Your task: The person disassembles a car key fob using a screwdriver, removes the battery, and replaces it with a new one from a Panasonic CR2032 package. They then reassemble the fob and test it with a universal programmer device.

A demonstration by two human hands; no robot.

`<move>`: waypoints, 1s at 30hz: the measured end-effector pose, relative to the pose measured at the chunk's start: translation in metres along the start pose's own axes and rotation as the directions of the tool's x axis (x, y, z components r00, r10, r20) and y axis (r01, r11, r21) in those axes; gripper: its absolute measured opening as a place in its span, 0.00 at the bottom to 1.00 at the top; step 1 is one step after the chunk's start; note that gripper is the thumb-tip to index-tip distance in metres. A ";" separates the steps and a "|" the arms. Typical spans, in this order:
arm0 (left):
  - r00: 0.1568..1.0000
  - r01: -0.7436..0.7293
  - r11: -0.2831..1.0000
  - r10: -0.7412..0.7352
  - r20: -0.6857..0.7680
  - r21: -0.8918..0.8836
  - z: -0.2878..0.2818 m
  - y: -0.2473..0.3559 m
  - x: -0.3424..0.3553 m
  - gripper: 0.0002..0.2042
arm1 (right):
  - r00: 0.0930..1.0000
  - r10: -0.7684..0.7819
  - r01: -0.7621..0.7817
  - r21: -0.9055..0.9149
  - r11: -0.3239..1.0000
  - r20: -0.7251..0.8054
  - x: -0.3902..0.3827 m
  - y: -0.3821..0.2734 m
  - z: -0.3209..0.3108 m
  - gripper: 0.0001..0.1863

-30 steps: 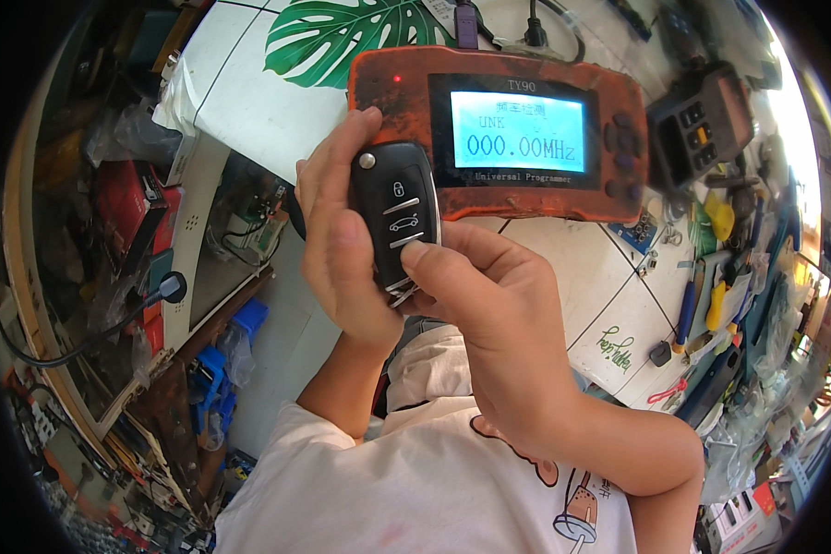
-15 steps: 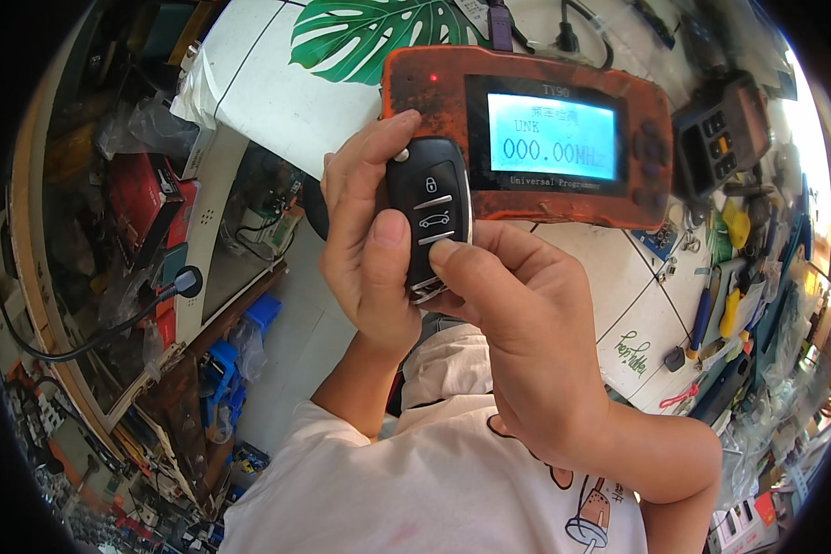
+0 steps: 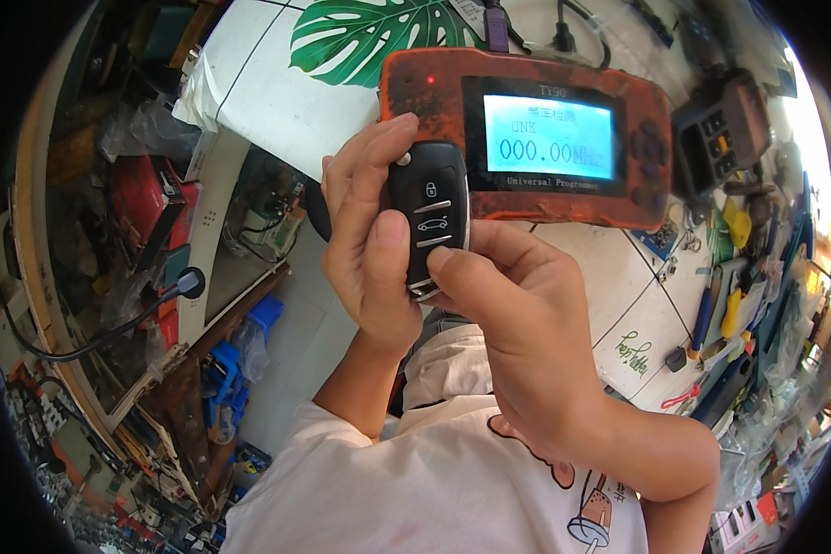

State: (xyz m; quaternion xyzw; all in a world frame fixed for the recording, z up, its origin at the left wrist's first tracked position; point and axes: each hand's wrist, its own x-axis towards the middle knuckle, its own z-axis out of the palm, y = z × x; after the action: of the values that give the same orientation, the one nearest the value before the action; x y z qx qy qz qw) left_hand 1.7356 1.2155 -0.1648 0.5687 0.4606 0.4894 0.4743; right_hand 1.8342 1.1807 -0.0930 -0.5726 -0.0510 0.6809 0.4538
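You can see the left grip (image 3: 355, 254) wrapped round a black key fob (image 3: 429, 210), thumb along its left edge, fingers behind. The right grip (image 3: 531, 291) pinches the fob's lower end, thumb resting on its face just under the lower silver bar. Just beyond both grips lies a worn orange unit (image 3: 639, 111) with a lit screen; I can't tell whether the fob touches its near edge. To the upper left of the grips, open white counter (image 3: 263, 97) runs out to a slanting edge. Right of them there's a clear tiled patch, then a screwdriver (image 3: 702, 319) and other tools crowd in. A dark keypad device (image 3: 720, 138) sits close past the unit's right edge.
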 end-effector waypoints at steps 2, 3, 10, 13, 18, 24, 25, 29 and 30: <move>0.999 0.020 1.000 -0.020 -0.025 -0.004 0.004 0.002 0.000 0.24 | 0.999 -0.040 0.040 0.020 0.999 0.003 0.001 0.004 0.000 0.14; 0.998 0.034 0.999 -0.033 -0.044 0.016 0.008 0.004 0.001 0.26 | 0.997 -0.070 0.070 0.034 0.997 0.015 0.002 0.008 -0.003 0.13; 0.996 0.082 0.978 -0.076 0.039 -0.193 0.026 0.048 -0.059 0.39 | 0.543 -0.833 0.761 -0.479 0.438 0.100 -0.045 0.012 -0.060 0.16; 0.869 0.450 0.741 -0.236 0.434 -0.498 0.063 0.074 -0.071 0.46 | 0.144 -0.946 0.641 -0.756 -0.135 0.291 -0.062 0.002 -0.101 0.25; 0.682 0.598 0.579 -0.003 0.732 -0.554 0.126 0.060 -0.074 0.29 | 0.049 -0.951 0.289 -0.915 -0.280 0.306 -0.087 0.012 -0.159 0.23; 0.501 0.808 0.437 -0.157 0.851 -0.395 0.147 0.044 -0.088 0.20 | 0.418 -0.904 0.479 -0.824 0.303 -0.090 -0.110 0.018 -0.189 0.11; 0.491 0.810 0.447 -0.163 0.856 -0.380 0.148 0.043 -0.090 0.20 | 0.398 -0.916 0.479 -0.838 0.261 -0.058 -0.108 0.019 -0.192 0.10; 0.458 0.811 0.484 -0.176 0.871 -0.329 0.150 0.040 -0.090 0.19 | 0.393 -0.918 0.445 -0.883 0.150 0.042 -0.099 0.012 -0.202 0.08; 0.449 0.811 0.493 -0.177 0.876 -0.316 0.150 0.039 -0.090 0.19 | 0.432 -0.900 0.435 -0.886 0.158 0.051 -0.099 0.010 -0.203 0.08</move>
State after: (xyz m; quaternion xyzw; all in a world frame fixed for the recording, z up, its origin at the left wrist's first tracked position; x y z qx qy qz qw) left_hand 1.8780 1.1086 -0.1476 0.3013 0.1510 0.1602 0.9278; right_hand 1.9902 1.0164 -0.0948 -0.7666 -0.4934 0.1052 0.3972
